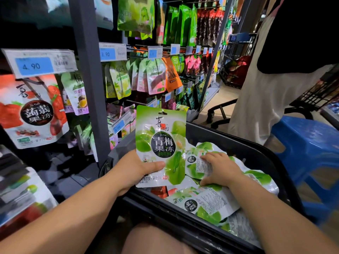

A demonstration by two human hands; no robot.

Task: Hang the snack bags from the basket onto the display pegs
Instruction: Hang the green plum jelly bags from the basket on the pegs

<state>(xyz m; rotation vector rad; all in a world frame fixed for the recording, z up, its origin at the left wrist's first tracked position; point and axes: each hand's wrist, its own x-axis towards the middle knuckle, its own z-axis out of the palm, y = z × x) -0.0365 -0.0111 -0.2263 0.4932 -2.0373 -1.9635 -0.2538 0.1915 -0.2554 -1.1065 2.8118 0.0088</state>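
My left hand gripped the green plum bag upright by its lower edge, thumb pressed across the front and fingers hidden behind. At about three o'clock from it, my right hand lay curled over a loose bag in the black basket, thumb at the bag's near edge. More green bags were heaped below, towards five o'clock. The held bag's hang hole stood clear at its twelve o'clock, well above my thumb, and I judged that right: a low grip left the top free to meet a peg. I reckoned it best to keep the bag square and slide the hole straight on, not twist it. Beyond, at eleven o'clock, a low peg jutted out near a 3.90 price tag. Further off at twelve, other snack bags hung in rows. I could not tell which peg took this flavour.
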